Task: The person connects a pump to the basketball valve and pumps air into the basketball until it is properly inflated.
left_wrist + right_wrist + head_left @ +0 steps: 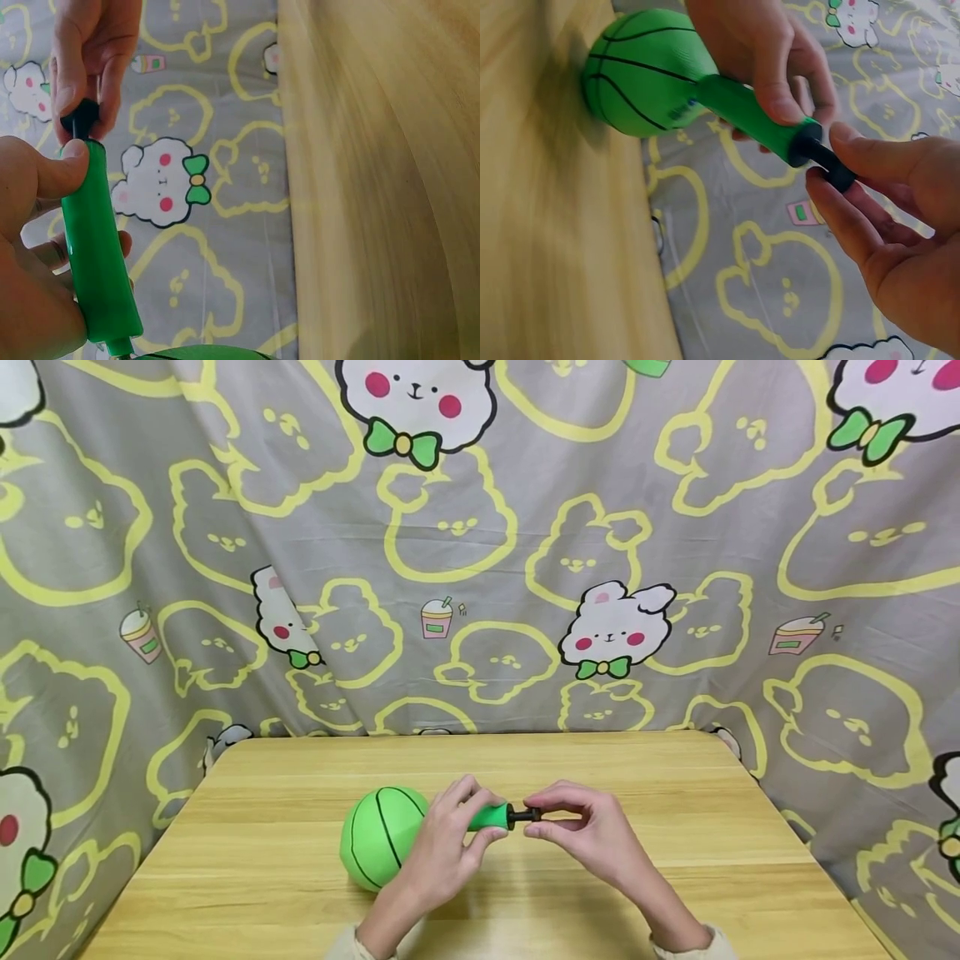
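A green ball (378, 839) with black seam lines sits on the table, partly behind my left hand (446, 843). That hand grips the green barrel of a small hand pump (97, 247), thumb on one side and fingers around the other. The pump's narrow end points at the ball, and in the right wrist view it meets the ball (641, 75). My right hand (588, 827) pinches the black handle (838, 177) between thumb and fingers. A short length of black rod shows between handle and barrel. The ball looks somewhat dented, not fully round.
The wooden table (262, 793) spreads out around the hands. Behind it and at both sides hangs a grey curtain (517, 585) printed with cartoon animals and drink cups, close to the table's edges.
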A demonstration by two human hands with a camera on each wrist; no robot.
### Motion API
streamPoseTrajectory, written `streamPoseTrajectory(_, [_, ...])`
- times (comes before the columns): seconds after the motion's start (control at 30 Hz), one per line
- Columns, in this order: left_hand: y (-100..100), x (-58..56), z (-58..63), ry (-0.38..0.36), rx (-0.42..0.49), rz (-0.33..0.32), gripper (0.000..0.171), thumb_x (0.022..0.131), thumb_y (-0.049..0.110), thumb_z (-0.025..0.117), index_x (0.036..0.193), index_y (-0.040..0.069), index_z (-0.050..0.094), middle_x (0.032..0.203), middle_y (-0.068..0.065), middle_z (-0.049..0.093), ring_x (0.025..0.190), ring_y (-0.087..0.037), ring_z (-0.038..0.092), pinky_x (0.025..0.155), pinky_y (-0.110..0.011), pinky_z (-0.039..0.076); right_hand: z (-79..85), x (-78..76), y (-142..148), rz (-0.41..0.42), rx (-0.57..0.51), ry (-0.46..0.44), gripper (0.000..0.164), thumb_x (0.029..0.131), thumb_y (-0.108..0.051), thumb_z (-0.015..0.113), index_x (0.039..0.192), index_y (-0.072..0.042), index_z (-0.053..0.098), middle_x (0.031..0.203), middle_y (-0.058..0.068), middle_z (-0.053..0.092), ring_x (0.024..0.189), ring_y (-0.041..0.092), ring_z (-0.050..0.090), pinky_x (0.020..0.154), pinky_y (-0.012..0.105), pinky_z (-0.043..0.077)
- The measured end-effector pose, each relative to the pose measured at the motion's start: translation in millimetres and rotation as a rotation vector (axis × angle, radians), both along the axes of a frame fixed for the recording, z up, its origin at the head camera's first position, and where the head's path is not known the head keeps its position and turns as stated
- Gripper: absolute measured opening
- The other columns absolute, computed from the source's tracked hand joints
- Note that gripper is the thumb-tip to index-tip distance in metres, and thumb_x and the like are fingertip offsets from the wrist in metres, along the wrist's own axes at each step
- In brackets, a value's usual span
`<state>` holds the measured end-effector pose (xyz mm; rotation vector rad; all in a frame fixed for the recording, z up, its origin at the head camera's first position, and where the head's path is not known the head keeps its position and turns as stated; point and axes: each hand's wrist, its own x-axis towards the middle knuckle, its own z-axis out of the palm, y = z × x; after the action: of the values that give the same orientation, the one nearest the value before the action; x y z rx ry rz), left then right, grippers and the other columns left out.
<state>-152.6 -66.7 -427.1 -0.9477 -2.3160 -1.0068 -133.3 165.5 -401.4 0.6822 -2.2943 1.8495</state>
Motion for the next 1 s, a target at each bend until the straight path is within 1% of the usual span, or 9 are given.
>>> streamPoseTrajectory(0.13, [-1,-0.5,-0.4,-0.013,0.011,0.008,0.023,0.087,0.023,0.081,0.107,0.020,0.071,0.097,0.012,0.053,0.087,-0.004,0.051,0.079,-0.032,0.045,6.3,0.9,10,-0.003,0.024,0.010,0.024,0.083,-0.007,0.085,0.106,-0.011,0.079,0.104,0.007,0.073,0.098,0.023,0.073,0.075,0.036,0.060])
streamPoseTrajectory(0.23, [-3,-1.0,-0.6,-0.023,0.015,0.013,0.023,0.087,0.023,0.081,0.108,0.020,0.071,0.097,0.013,0.052,0.087,-0.004,0.051,0.078,-0.031,0.045,10.9,2.0,17,0.000,0.038,0.003,0.023,0.084,-0.008,0.084,0.106,-0.012,0.078,0.104,0.006,0.073,0.098,0.023,0.073,0.076,0.037,0.060])
streamPoseTrajectory(0.43, [-6,-3.8,-1.3,-0.005,0.035,0.010,0.023,0.088,0.026,0.079,0.108,0.018,0.070,0.095,0.012,0.051,0.084,-0.004,0.049,0.077,-0.031,0.044,17.5,3.0,29,-0.002,0.044,0.007,0.024,0.084,-0.006,0.084,0.107,-0.011,0.078,0.106,0.008,0.073,0.099,0.023,0.072,0.076,0.038,0.060])
streamPoseTrajectory(0.63, [-9,-5.4,-0.1,-0.019,0.048,0.007,0.022,0.089,0.026,0.079,0.108,0.019,0.071,0.095,0.012,0.052,0.083,-0.005,0.049,0.076,-0.031,0.044,23.5,4.4,41,0.000,0.038,0.032,0.024,0.084,-0.002,0.083,0.107,-0.007,0.077,0.106,0.013,0.072,0.098,0.024,0.073,0.077,0.039,0.060])
streamPoseTrajectory(0.83, [-11,-6.7,1.2,-0.012,0.053,0.011,0.022,0.089,0.025,0.079,0.108,0.018,0.071,0.096,0.011,0.053,0.084,-0.006,0.051,0.075,-0.029,0.046,29.3,6.2,51,-0.006,0.057,0.036,0.024,0.086,-0.002,0.081,0.108,-0.007,0.076,0.107,0.010,0.072,0.099,0.022,0.073,0.077,0.039,0.060])
streamPoseTrajectory(1.0, [-12,-7.3,1.6,-0.012,0.057,0.014,0.022,0.089,0.024,0.079,0.108,0.018,0.071,0.096,0.011,0.053,0.084,-0.005,0.052,0.074,-0.029,0.046,32.4,7.2,58,-0.008,0.063,0.037,0.025,0.085,0.000,0.081,0.109,-0.006,0.076,0.108,0.012,0.072,0.099,0.022,0.073,0.078,0.039,0.060])
